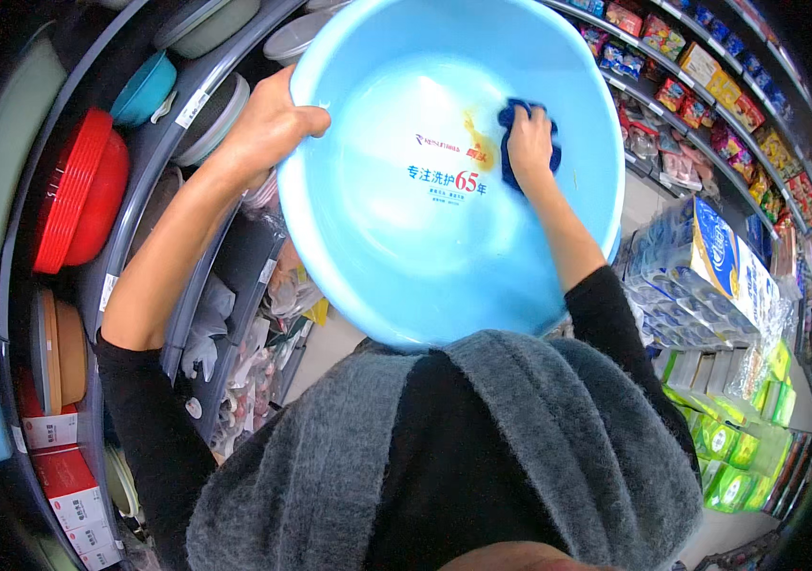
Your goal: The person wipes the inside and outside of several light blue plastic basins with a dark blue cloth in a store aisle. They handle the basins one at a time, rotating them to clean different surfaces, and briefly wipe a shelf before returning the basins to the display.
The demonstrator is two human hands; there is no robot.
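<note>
A large light-blue plastic basin [413, 285] is held up in front of my chest, its inside facing me. My left hand [284, 118] grips its rim at the upper left, thumb over the edge. Inside the basin, my right hand [530, 143] presses a dark navy cloth [552, 139] against the right part of the bottom. A yellow-brown stain [478, 139] lies just left of the cloth, partly over the red and blue printing on the basin's bottom.
Shelves on the left carry stacked red basins [85, 193], a teal bowl [143, 87] and boxes [67, 492]. Packaged snacks [684, 86] line the right shelves. Wrapped tissue rolls [698, 271] and green tissue packs [730, 457] stand on the floor at the right.
</note>
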